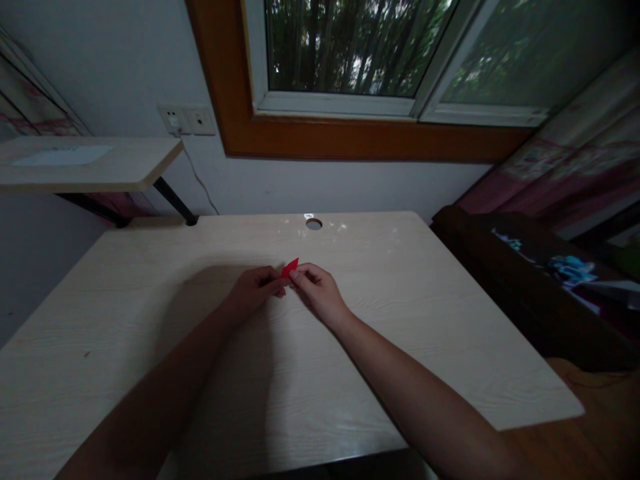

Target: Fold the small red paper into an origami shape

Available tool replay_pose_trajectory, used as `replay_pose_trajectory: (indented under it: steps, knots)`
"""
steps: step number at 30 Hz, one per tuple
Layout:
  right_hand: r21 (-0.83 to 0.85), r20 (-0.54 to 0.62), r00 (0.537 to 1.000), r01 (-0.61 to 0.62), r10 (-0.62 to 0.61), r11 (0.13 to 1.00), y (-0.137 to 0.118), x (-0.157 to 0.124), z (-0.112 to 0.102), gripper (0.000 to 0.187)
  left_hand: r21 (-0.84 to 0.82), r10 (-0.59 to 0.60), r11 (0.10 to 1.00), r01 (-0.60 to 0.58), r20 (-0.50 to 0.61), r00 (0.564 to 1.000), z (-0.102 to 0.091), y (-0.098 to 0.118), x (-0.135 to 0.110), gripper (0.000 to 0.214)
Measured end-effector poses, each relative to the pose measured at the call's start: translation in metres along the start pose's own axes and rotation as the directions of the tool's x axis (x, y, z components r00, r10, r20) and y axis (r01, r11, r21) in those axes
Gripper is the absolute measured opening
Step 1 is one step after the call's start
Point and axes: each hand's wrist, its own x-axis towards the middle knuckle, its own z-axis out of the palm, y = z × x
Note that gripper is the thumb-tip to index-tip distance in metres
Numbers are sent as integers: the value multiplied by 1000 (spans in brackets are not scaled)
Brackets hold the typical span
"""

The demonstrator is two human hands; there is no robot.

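Note:
A small piece of folded red paper (289,268) is held between my two hands over the middle of the pale wooden desk (400,293). Its pointed corner sticks up to the right. My left hand (254,288) pinches its left side between thumb and fingers. From the other side, the thumb and fingertips of my right hand (319,285) grip the right edge. The fingers cover much of the paper, so its full folded shape is hidden.
A round cable hole (314,225) lies near the desk's back edge. At the left a raised shelf (90,170) stands on black legs, with a white sheet (63,156) on it. A white cable (197,175) hangs from the wall socket (186,121). A window rises behind the desk.

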Motion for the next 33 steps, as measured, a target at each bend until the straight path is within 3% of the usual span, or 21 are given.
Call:
replay_pose_trajectory:
  steps: [8, 17, 25, 33]
  knots:
    - [64, -5, 1000, 0, 0, 998, -1, 2, 2, 28, 13, 42, 999, -43, 35, 998, -1, -2, 1, 31]
    - [33, -2, 1000, -19, 19, 999, 2, 3, 1, 23, -130, 141, 978, -164, -174, 975, 1, -4, 3, 15]
    - [72, 12, 999, -34, 33, 997, 8, 5, 1, 12, -178, 185, 957, -227, -225, 957, 2, -11, 5, 19]
    - [-50, -1, 1000, 7, -7, 999, 0, 3, 1, 14, -182, 216, 950, -253, -202, 955, 1, -17, 6, 25]
